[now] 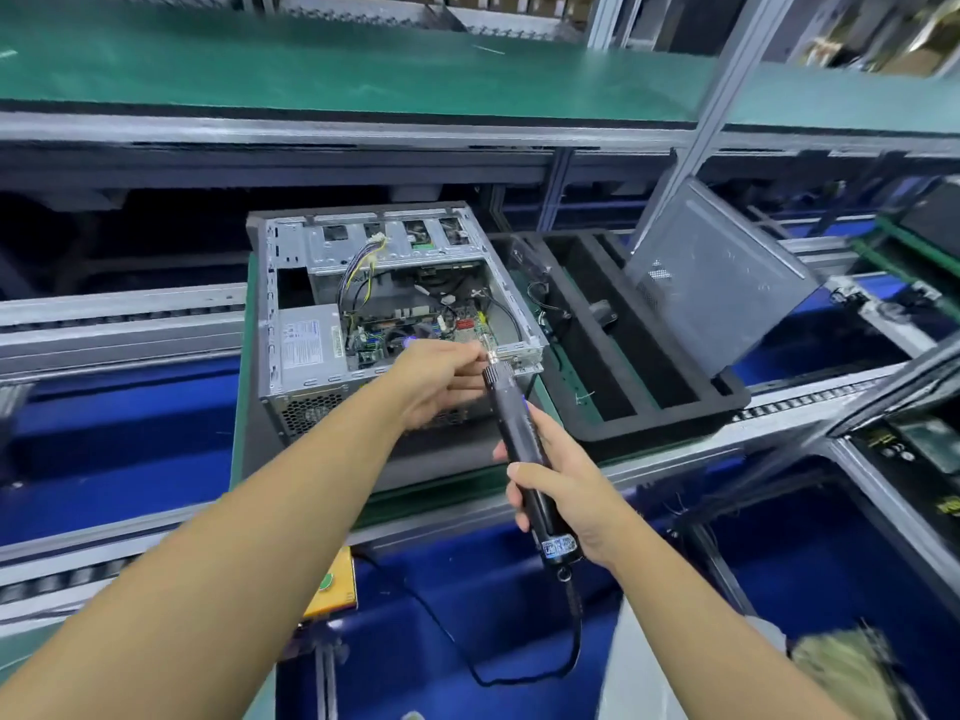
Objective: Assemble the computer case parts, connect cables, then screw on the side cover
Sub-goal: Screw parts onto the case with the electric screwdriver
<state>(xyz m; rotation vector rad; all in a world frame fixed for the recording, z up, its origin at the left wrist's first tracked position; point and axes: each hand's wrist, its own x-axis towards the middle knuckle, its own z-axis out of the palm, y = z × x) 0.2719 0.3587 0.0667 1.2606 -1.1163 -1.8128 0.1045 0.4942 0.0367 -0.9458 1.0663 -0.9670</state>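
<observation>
So I'm at a factory line here, green belt (363, 70) running along the top shelf and grey rails with blue panels underneath everything. Right past my hands sits the computer case (384, 314), open side up, on a dark pallet, and you can see the board, the silver power supply (306, 345) and a bundle of wires (358, 272) inside. My right hand (558, 491) is wrapped around a black electric screwdriver (519, 444), tip angled up to the near right corner of the case. My left hand (441, 376) is just ahead of it, fingers pinched at the driver's tip right on the case edge; can't tell if there's a screw in there, too small. Off to the right of my right hand there's a black foam tray (649, 397), with the grey side cover (722, 278) leaning upright in it.
</observation>
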